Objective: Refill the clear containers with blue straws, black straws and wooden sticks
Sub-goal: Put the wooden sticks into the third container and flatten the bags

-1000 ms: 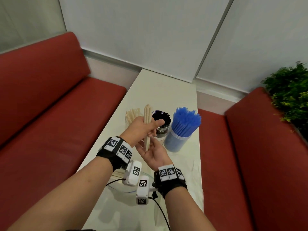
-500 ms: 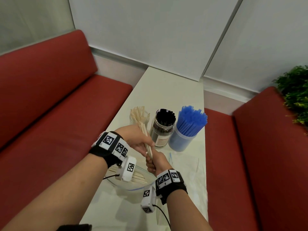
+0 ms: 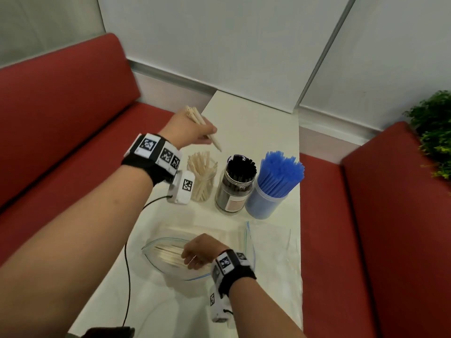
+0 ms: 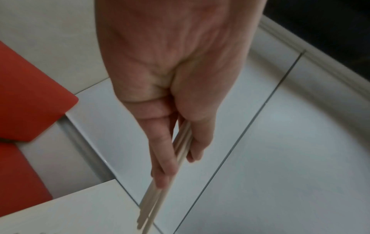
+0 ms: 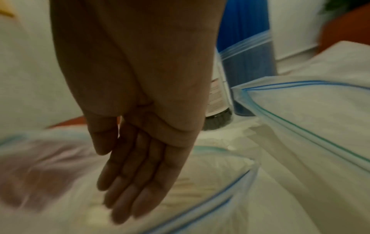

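Note:
My left hand [image 3: 192, 131] grips a small bundle of wooden sticks [image 3: 202, 124] above and behind the clear jar of wooden sticks [image 3: 202, 178]; in the left wrist view the sticks [image 4: 160, 190] run between thumb and fingers, tips pointing down. Right of that jar stand a jar of black straws [image 3: 235, 182] and a container of blue straws [image 3: 273, 184]. My right hand [image 3: 199, 252] reaches, fingers straight, into the mouth of a clear zip bag [image 3: 168, 259] holding more sticks; the right wrist view shows its open palm [image 5: 132, 182] empty inside the bag [image 5: 230, 190].
A second clear zip bag [image 3: 271, 242] lies flat on the narrow white table [image 3: 249, 123], right of the first. Red benches [image 3: 61, 123] flank the table on both sides. A green plant [image 3: 434, 132] stands at the far right. A cable [image 3: 127, 264] hangs from my left wrist.
My left hand has lifted away to the left and up with the stick bundle, now above the stick jar. My right hand let go of the bundle and dropped into the bag.

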Action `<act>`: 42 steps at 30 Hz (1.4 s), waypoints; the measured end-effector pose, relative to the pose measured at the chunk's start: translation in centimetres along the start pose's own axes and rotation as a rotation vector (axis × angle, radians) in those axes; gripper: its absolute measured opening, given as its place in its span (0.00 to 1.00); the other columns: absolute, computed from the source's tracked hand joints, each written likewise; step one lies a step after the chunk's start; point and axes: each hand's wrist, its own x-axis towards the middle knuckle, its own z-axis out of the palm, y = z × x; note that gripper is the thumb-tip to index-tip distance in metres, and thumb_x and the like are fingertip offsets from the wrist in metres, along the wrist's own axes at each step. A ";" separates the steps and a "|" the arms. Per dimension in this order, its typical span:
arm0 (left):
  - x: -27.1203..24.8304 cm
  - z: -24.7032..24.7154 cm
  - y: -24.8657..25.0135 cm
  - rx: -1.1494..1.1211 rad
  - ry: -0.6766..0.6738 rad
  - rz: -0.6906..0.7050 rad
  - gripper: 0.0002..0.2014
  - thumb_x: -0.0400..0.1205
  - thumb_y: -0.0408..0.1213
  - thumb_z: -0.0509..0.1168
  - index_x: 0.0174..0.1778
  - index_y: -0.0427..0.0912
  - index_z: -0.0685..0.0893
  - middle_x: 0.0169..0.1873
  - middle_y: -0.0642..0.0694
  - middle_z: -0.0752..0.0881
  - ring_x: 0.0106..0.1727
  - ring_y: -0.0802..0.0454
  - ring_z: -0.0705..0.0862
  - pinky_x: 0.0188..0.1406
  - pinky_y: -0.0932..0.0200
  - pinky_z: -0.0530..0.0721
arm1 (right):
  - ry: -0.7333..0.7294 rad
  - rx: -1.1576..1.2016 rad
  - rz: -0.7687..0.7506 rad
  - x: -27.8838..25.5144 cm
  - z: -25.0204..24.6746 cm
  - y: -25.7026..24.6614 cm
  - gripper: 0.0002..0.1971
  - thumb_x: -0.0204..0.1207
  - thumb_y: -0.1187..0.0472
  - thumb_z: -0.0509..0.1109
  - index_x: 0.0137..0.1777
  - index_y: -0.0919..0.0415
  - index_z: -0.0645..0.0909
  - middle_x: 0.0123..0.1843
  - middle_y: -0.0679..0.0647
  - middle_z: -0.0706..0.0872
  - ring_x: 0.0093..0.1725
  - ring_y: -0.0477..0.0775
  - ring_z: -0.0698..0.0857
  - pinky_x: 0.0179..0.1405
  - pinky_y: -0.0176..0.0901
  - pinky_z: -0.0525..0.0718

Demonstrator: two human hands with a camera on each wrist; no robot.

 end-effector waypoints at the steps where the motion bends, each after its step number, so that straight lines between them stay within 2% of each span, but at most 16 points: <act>1: 0.8 0.3 -0.1 -0.013 0.032 0.018 0.07 0.72 0.29 0.78 0.42 0.31 0.89 0.40 0.33 0.91 0.43 0.43 0.93 0.42 0.56 0.91 | 0.046 -0.179 -0.064 0.7 0.7 0.3 0.11 0.88 0.63 0.63 0.57 0.68 0.85 0.52 0.65 0.87 0.51 0.65 0.87 0.50 0.50 0.84; 3: 2.0 1.1 -0.9 0.043 0.063 0.011 0.06 0.72 0.28 0.78 0.40 0.31 0.88 0.41 0.32 0.90 0.43 0.42 0.92 0.43 0.53 0.92 | 0.180 -0.504 -0.177 1.6 2.1 1.2 0.14 0.86 0.65 0.63 0.67 0.67 0.85 0.69 0.66 0.84 0.69 0.66 0.81 0.69 0.51 0.78; 4: 2.4 1.4 -1.5 0.095 0.071 -0.006 0.06 0.72 0.28 0.78 0.40 0.31 0.88 0.41 0.33 0.90 0.41 0.44 0.92 0.42 0.53 0.92 | 0.231 -0.587 -0.209 1.8 2.8 1.8 0.16 0.86 0.67 0.62 0.70 0.65 0.83 0.72 0.66 0.81 0.71 0.67 0.79 0.72 0.52 0.76; 10: 2.8 2.6 -5.9 0.355 -0.026 -0.181 0.09 0.74 0.31 0.77 0.46 0.30 0.88 0.36 0.35 0.91 0.36 0.40 0.92 0.41 0.47 0.92 | 0.325 -0.924 -0.321 3.6 3.9 5.0 0.19 0.84 0.72 0.61 0.74 0.67 0.75 0.72 0.70 0.75 0.70 0.71 0.75 0.68 0.60 0.77; 13: 2.3 2.8 -7.4 0.470 0.011 -0.170 0.12 0.74 0.36 0.77 0.48 0.33 0.88 0.39 0.34 0.91 0.42 0.35 0.91 0.46 0.45 0.91 | 0.327 -0.937 -0.311 4.1 3.9 5.1 0.19 0.83 0.73 0.63 0.74 0.68 0.73 0.73 0.70 0.75 0.71 0.70 0.75 0.71 0.60 0.77; 17: 2.3 2.4 -8.1 0.668 0.008 -0.150 0.26 0.71 0.50 0.80 0.58 0.38 0.86 0.54 0.44 0.88 0.57 0.44 0.86 0.61 0.48 0.83 | 0.323 -0.924 -0.282 4.7 3.9 5.1 0.19 0.84 0.73 0.60 0.74 0.69 0.72 0.73 0.70 0.77 0.72 0.70 0.76 0.73 0.61 0.76; 21: 2.1 2.5 -7.5 0.595 0.152 -0.038 0.39 0.68 0.52 0.81 0.72 0.42 0.76 0.61 0.43 0.82 0.64 0.45 0.80 0.59 0.55 0.77 | 0.285 -0.922 -0.283 4.8 3.9 5.0 0.16 0.85 0.72 0.58 0.72 0.71 0.75 0.69 0.72 0.80 0.69 0.72 0.80 0.68 0.61 0.78; 23: 1.9 2.9 -7.4 0.540 0.218 0.094 0.30 0.72 0.48 0.79 0.69 0.44 0.80 0.55 0.43 0.83 0.56 0.49 0.80 0.51 0.60 0.73 | 0.278 -0.905 -0.267 4.7 3.9 4.7 0.16 0.86 0.70 0.59 0.71 0.71 0.77 0.68 0.71 0.81 0.68 0.72 0.82 0.67 0.61 0.79; 26: 1.2 3.6 -8.2 0.703 0.068 0.138 0.12 0.80 0.38 0.71 0.58 0.39 0.87 0.51 0.41 0.86 0.55 0.44 0.84 0.50 0.60 0.74 | 0.273 -0.835 -0.235 4.4 3.8 3.9 0.15 0.86 0.69 0.60 0.68 0.71 0.81 0.66 0.71 0.84 0.66 0.71 0.84 0.66 0.59 0.81; 27: 1.0 3.7 -8.6 0.760 -0.008 0.109 0.12 0.81 0.38 0.70 0.59 0.37 0.87 0.54 0.40 0.87 0.58 0.42 0.84 0.54 0.59 0.76 | 0.276 -0.799 -0.225 4.3 3.8 3.7 0.14 0.86 0.70 0.60 0.67 0.71 0.81 0.65 0.71 0.85 0.65 0.71 0.85 0.65 0.57 0.81; 29: 0.3 3.6 -9.0 0.766 -0.107 0.067 0.20 0.83 0.42 0.69 0.70 0.39 0.82 0.64 0.39 0.83 0.65 0.41 0.81 0.65 0.55 0.75 | 0.288 -0.721 -0.208 3.9 3.7 3.4 0.14 0.86 0.69 0.59 0.66 0.70 0.81 0.64 0.71 0.85 0.64 0.70 0.85 0.62 0.54 0.81; 32: -0.8 3.2 -8.4 0.717 -0.026 0.178 0.28 0.83 0.49 0.67 0.79 0.46 0.72 0.73 0.39 0.75 0.73 0.42 0.73 0.76 0.47 0.67 | 0.317 -0.631 -0.220 3.1 3.6 3.4 0.11 0.87 0.67 0.59 0.64 0.68 0.78 0.63 0.72 0.84 0.62 0.70 0.85 0.58 0.52 0.80; 35: -2.1 2.2 -7.8 0.577 0.197 0.253 0.22 0.86 0.47 0.63 0.75 0.43 0.77 0.71 0.40 0.78 0.69 0.44 0.78 0.73 0.47 0.71 | 0.349 -0.551 -0.258 2.1 3.3 3.4 0.06 0.86 0.67 0.61 0.57 0.65 0.78 0.61 0.72 0.85 0.60 0.69 0.85 0.57 0.51 0.80; 37: -3.1 1.5 -7.3 0.440 0.236 0.223 0.20 0.86 0.49 0.62 0.71 0.43 0.80 0.67 0.44 0.81 0.64 0.48 0.81 0.66 0.51 0.77 | 0.355 -0.503 -0.275 1.5 3.2 3.5 0.07 0.86 0.68 0.60 0.60 0.66 0.77 0.61 0.71 0.86 0.60 0.68 0.85 0.59 0.52 0.80; 40: -4.8 0.7 -7.4 0.373 0.167 0.165 0.18 0.87 0.52 0.59 0.62 0.45 0.86 0.57 0.50 0.88 0.57 0.53 0.85 0.57 0.57 0.78 | 0.333 -0.467 -0.309 0.8 3.3 4.0 0.11 0.85 0.71 0.59 0.65 0.65 0.73 0.61 0.69 0.86 0.60 0.67 0.85 0.59 0.53 0.81; 42: -6.1 0.5 -7.8 0.241 0.031 0.103 0.18 0.87 0.50 0.59 0.54 0.41 0.89 0.48 0.46 0.91 0.51 0.50 0.89 0.59 0.47 0.85 | 0.331 -0.456 -0.326 0.4 3.4 4.4 0.16 0.82 0.74 0.58 0.69 0.65 0.70 0.60 0.68 0.86 0.58 0.66 0.85 0.55 0.50 0.81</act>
